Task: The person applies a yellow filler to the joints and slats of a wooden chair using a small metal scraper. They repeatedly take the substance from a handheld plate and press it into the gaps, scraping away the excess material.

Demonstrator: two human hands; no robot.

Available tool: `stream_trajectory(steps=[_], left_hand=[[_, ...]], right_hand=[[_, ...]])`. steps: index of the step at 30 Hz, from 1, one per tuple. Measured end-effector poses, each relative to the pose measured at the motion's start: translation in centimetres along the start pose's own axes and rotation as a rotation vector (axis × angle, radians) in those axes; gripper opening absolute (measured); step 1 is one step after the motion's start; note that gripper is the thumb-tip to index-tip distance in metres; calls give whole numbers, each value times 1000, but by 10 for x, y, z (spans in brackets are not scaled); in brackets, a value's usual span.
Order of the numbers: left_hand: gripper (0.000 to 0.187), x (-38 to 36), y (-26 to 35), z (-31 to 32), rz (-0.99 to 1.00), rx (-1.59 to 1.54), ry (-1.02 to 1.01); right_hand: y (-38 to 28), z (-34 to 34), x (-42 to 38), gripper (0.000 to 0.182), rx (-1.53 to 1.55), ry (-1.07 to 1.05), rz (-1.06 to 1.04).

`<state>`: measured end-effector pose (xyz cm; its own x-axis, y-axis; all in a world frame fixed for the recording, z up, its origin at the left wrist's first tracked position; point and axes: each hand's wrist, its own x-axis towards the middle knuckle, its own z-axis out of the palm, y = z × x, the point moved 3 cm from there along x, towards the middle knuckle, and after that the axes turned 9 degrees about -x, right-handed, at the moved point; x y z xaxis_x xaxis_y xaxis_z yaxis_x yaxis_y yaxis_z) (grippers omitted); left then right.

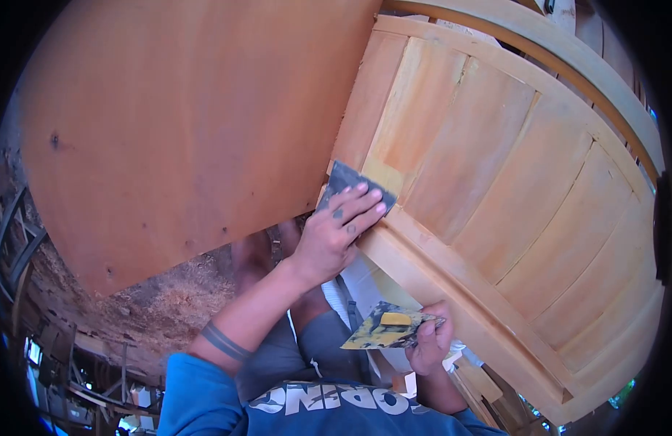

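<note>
My left hand (339, 225) has its fingers laid over a dark, flat putty scraper (341, 176), pressing it to the wooden panel near its lower left corner; the thumb is hidden. A pale yellow patch of filler (381, 176) shows beside the scraper's edge. Lower down, in front of my body, my right hand (432, 341) grips a thin plate (376, 336) smeared with dark and yellow stains, and a lump of yellow putty (395, 319) sits on it. The slatted wooden panel (488, 138) has narrow gaps between its boards and stands within a frame.
A large reddish-brown board (198, 131) fills the upper left, close to my left arm. A curved wooden rail (554, 51) runs along the top right. Below lies dirt ground (183, 298) with shavings, and dark curved pieces (16, 247) stand at far left.
</note>
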<state>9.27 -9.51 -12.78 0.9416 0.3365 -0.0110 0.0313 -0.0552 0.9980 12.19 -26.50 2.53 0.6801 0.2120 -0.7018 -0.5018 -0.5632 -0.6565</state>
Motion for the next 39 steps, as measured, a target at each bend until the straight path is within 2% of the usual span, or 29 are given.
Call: stream_trajectory(steps=[2,3,6,8,10,14,16,19,22,23,26,30,35,38,39], left_hand=[[57,-22,0,-11,-32,-63,-129],[56,-20,3,-22,-91,-112,-289],[54,21,16,-47,79,-58,-176],[57,60,18,-51,62,74,-108],[59,78,-2,-38,-30,42,-224],[58,37,-2,-29,-75,-32,-272],[57,19,6,-37,-164,-92,-446],[57,30,16,-52,-89,-200,-397],[57,83,20,-63,-38,-117,-182],[55,91,14,-60,-36,-50,-189],[53,65,10,-35,-20,-20,-106],[50,45,22,-50,-198,-106,-403],[53,128,14,-78,-15,-64,-28],[55,101,11,-32,-34,154,70],[58,89,15,-29,-79,125,62]], right_hand=[[2,-1,-8,34,20,11,17],[1,0,-6,34,27,1,17],[5,0,0,32,79,-10,2],[7,-4,-3,32,80,-24,18],[14,-8,-6,32,58,-5,8],[13,-3,-4,32,95,36,3],[13,1,-5,33,113,40,21],[2,15,0,33,134,28,6],[-2,5,0,34,120,38,5],[-2,6,-2,34,109,41,17],[-5,13,4,34,137,57,5],[-13,18,7,34,145,61,20],[-17,18,7,33,136,81,-9],[-21,23,15,32,123,104,-29],[-23,25,13,32,122,118,-24]])
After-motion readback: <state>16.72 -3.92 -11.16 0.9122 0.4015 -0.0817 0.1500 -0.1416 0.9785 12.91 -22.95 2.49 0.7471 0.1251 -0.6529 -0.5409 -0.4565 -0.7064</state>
